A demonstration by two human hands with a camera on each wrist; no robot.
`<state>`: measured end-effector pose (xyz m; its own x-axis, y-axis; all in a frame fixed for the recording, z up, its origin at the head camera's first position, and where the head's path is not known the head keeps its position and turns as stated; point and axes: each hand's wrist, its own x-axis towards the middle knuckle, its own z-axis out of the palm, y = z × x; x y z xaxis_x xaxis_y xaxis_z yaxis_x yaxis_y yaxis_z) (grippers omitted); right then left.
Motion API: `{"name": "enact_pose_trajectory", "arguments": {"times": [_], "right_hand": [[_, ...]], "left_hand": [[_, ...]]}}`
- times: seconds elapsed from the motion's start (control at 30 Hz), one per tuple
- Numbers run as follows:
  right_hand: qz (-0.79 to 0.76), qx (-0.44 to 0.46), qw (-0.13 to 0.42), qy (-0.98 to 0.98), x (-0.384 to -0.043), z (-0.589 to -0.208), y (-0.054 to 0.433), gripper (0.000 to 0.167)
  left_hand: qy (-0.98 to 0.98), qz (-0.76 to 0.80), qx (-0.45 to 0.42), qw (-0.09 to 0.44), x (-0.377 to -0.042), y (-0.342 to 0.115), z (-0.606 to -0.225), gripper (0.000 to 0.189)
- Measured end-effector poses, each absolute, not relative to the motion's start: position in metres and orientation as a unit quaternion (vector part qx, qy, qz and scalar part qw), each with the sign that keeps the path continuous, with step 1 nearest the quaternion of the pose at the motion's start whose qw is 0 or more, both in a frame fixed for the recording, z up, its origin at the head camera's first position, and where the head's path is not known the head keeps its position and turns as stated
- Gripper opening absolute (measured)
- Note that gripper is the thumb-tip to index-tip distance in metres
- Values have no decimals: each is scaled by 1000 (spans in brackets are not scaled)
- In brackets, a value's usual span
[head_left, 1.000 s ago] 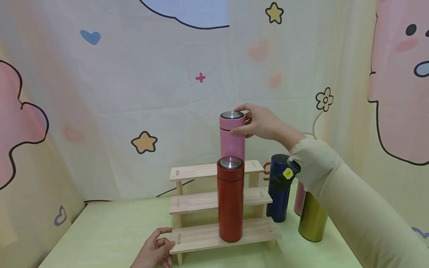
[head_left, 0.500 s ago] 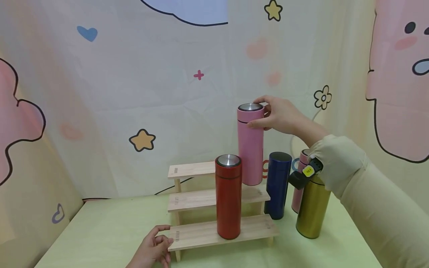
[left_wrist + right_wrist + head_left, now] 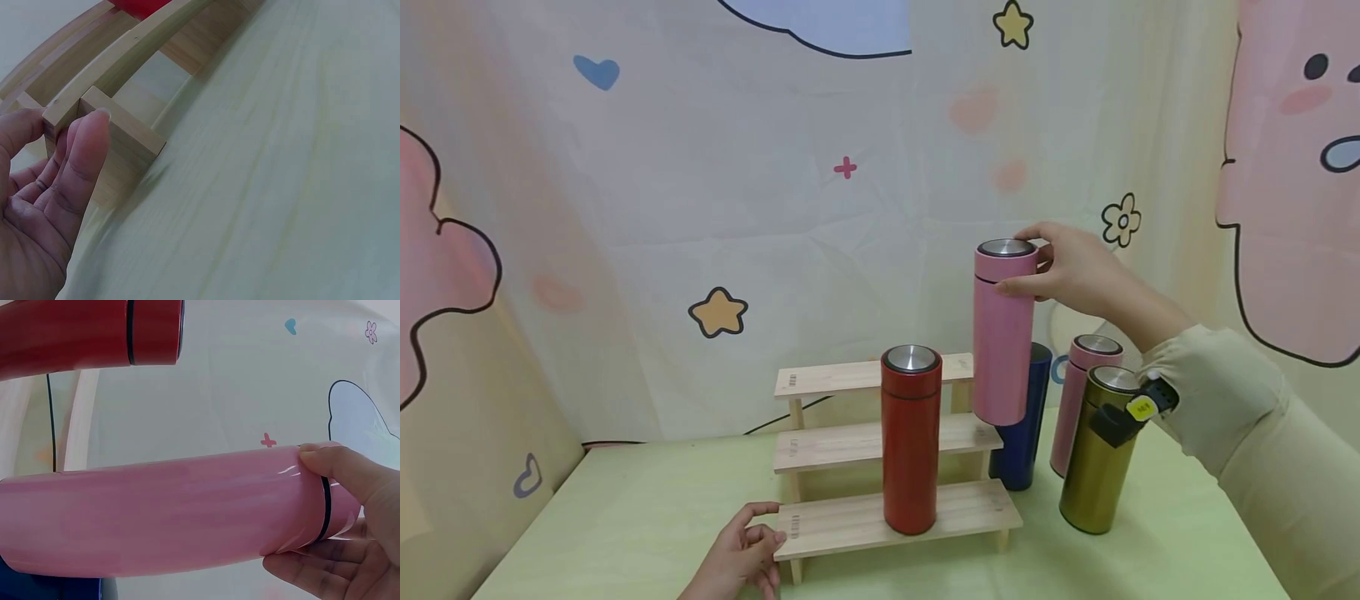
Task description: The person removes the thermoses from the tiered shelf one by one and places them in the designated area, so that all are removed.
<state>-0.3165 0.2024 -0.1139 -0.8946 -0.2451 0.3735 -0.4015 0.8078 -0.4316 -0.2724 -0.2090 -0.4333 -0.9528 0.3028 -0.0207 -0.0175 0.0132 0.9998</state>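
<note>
My right hand (image 3: 1075, 271) grips a pink thermos (image 3: 1003, 342) near its top and holds it upright in the air. The thermos hangs at the right end of the wooden step shelf (image 3: 831, 450), in front of a blue thermos (image 3: 1018, 458) that it partly hides. Across its upper end in the right wrist view, the thumb (image 3: 325, 459) lies on one side and the fingers on the other. On the lowest step stands a red thermos (image 3: 912, 450). My left hand (image 3: 741, 550) pinches the left end of that step, its thumb (image 3: 87, 150) against the wood.
Right of the shelf, a gold thermos (image 3: 1093, 475) and a second pink thermos (image 3: 1078, 400) stand on the pale green table (image 3: 647, 508). A patterned cloth (image 3: 700, 192) forms the backdrop behind the shelf.
My right hand has carried the pink thermos off the top step, rightward and slightly toward me, to in front of the blue one. My left hand keeps its hold on the shelf.
</note>
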Motion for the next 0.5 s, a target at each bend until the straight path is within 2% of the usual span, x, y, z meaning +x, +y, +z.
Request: {"name": "enact_pose_trajectory", "arguments": {"times": [0.5], "right_hand": [[224, 149, 161, -950, -302, -138, 221, 77]], "left_hand": [[691, 705, 103, 122, -272, -210, -434, 66]]}}
